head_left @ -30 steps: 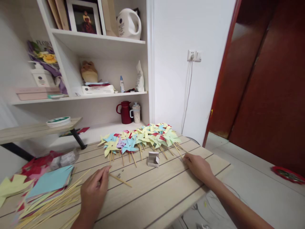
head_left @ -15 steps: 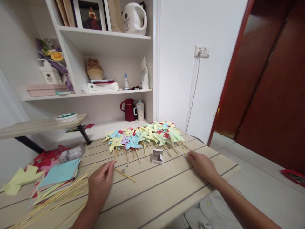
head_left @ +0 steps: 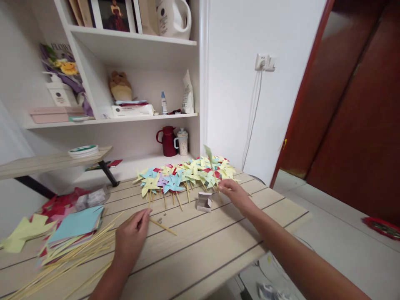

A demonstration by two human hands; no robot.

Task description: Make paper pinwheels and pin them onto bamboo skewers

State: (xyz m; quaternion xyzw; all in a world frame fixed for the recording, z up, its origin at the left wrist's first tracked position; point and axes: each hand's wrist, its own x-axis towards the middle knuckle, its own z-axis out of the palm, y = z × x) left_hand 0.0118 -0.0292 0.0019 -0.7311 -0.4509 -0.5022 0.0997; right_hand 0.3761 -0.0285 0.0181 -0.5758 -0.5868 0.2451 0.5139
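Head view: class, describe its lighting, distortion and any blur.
Head view: soft, even light, no glare on the table; wide-angle bending tilts the shelf unit and door frame; the green pinwheel raised by the right hand is blurred; the left hand looks sharp.

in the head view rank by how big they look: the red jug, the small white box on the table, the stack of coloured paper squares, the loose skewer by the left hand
1. stack of coloured paper squares, though it lies nearest the camera
2. red jug
3. small white box
4. loose skewer: longer than the box is wide, but very thin, so unsure
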